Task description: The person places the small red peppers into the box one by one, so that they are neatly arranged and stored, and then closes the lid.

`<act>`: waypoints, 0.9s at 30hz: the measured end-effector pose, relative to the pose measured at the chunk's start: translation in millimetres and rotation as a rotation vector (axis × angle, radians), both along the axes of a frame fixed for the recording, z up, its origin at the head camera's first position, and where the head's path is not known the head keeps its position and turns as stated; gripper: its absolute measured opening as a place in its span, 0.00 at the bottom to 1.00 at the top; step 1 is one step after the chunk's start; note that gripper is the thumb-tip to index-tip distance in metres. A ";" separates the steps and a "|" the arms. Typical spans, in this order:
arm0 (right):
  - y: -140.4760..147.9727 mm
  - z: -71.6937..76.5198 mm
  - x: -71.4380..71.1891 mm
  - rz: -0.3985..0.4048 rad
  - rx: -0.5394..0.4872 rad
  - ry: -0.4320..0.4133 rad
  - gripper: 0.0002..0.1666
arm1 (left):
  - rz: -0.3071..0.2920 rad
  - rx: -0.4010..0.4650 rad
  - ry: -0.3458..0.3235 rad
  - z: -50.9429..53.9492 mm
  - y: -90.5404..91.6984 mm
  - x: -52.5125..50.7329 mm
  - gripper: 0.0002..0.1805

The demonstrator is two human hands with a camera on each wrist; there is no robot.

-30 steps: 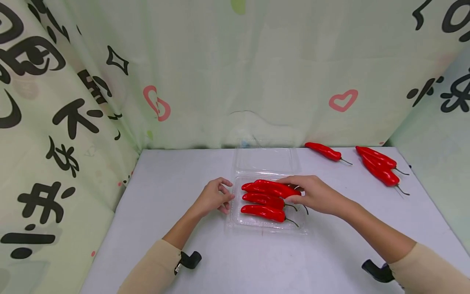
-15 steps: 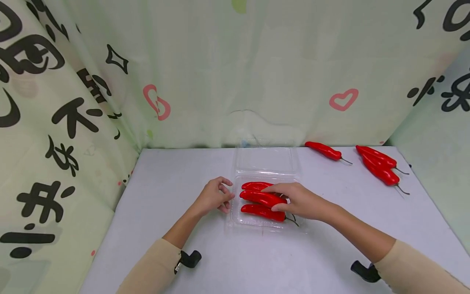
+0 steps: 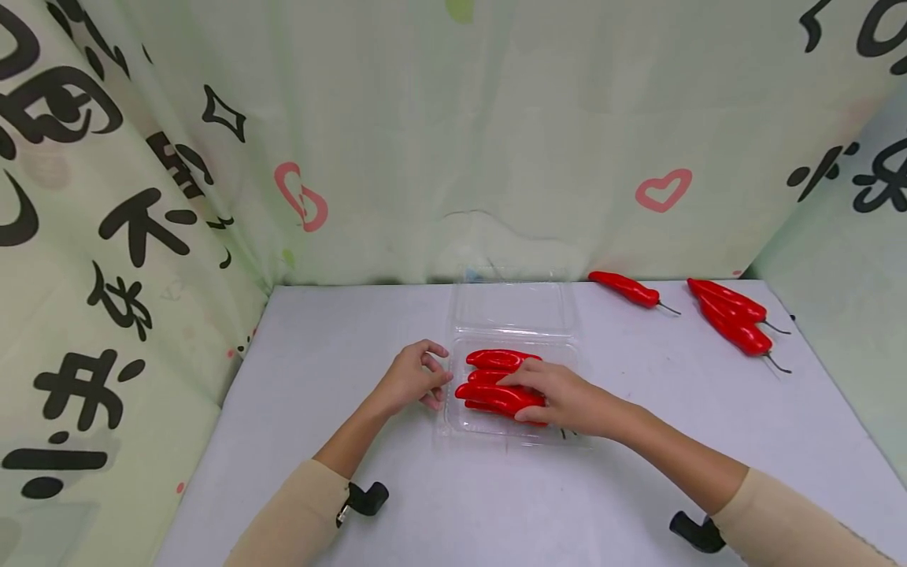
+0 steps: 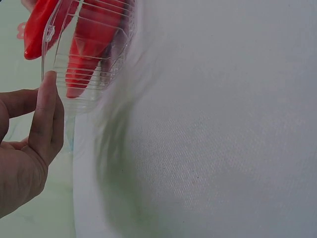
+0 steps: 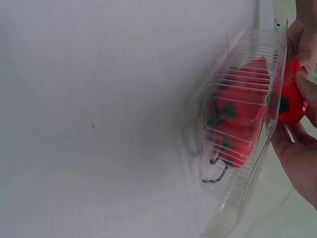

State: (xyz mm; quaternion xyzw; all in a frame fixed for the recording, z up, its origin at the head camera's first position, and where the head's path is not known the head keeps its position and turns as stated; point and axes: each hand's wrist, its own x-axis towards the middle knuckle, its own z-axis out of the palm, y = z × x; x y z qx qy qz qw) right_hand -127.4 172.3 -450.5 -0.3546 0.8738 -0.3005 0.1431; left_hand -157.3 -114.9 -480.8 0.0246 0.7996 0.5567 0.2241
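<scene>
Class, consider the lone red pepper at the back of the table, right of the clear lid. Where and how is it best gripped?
Probably grip the lone red pepper across its thick body near the stem, coming from above and from the right front. It lies flat, its stem end turned to the right and near side, its narrower tip pointing back left.

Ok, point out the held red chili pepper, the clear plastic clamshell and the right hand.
Held red chili pepper (image 3: pixel 494 394), head view, body.
Clear plastic clamshell (image 3: pixel 513 309), head view, lid.
Right hand (image 3: pixel 569 400), head view, back of hand.
</scene>
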 end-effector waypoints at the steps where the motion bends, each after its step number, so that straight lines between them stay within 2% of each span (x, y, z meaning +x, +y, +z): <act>1: -0.3 -0.3 0.6 0.003 0.005 0.003 0.28 | 0.000 0.001 0.000 0.0 0.1 -0.1 0.22; 16: -1.8 -9.5 3.4 0.041 0.084 0.055 0.31 | 0.002 -0.002 0.000 0.6 0.9 0.5 0.21; 27: -7.1 -10.7 6.2 0.053 0.090 0.046 0.30 | 0.005 -0.005 0.001 -1.0 0.5 0.4 0.21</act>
